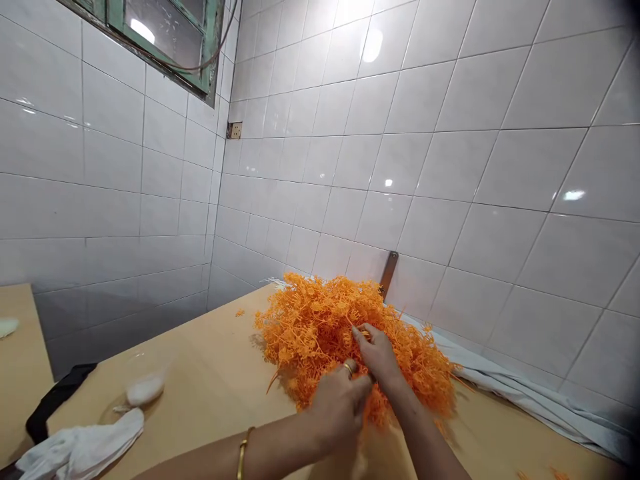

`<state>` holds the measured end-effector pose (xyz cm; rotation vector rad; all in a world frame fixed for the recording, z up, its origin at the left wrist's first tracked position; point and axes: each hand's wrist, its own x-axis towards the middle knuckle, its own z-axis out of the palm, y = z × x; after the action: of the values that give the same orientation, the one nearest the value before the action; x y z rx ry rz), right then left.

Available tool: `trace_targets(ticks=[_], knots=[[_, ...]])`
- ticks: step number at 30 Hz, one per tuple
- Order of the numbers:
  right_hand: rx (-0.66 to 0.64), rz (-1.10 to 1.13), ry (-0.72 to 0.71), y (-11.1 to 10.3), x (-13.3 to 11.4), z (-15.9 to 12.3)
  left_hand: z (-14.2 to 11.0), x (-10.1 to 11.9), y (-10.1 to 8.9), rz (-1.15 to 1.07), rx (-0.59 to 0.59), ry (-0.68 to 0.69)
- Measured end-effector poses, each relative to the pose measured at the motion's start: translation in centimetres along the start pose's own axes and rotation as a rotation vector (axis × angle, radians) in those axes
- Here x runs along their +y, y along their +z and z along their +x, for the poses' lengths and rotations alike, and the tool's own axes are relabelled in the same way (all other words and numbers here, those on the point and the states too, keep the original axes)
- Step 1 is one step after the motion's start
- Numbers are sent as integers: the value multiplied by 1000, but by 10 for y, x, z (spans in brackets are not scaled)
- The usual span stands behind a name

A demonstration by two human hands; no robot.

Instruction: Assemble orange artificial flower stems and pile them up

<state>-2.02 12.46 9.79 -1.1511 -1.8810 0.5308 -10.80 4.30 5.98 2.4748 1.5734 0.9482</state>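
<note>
A large heap of orange, finely branched sprigs (pixel 310 320), which look like artificial foliage, lies on a tan tabletop (pixel 215 373). At its front edge my left hand (pixel 337 403) is closed in a fist, with a ring on one finger and a gold bangle on the wrist. Blurred orange strands hang just beside its curled fingers, and its grip is partly hidden. My right hand (pixel 377 353) reaches into the heap just above and to the right. Its thumb and fingertips pinch a thin orange sprig. The two hands are close together.
On the left of the table are a white cloth (pixel 85 443), a black strap (pixel 60 400) and a white item in clear plastic (pixel 145 389). Pale fabric (pixel 530 400) runs along the tiled wall. A dark upright bar (pixel 389 272) stands behind the heap. Another tabletop (pixel 23 347) is at far left.
</note>
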Motion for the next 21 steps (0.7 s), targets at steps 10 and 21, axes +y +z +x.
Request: trace_targets(ticks=[10,21], knots=[[3,366,103,-41,-35,-7,51,-77,-21,568,37,-98],[386,694,160,-122,-81,-8,81,-95,-8,555,-123,-267]])
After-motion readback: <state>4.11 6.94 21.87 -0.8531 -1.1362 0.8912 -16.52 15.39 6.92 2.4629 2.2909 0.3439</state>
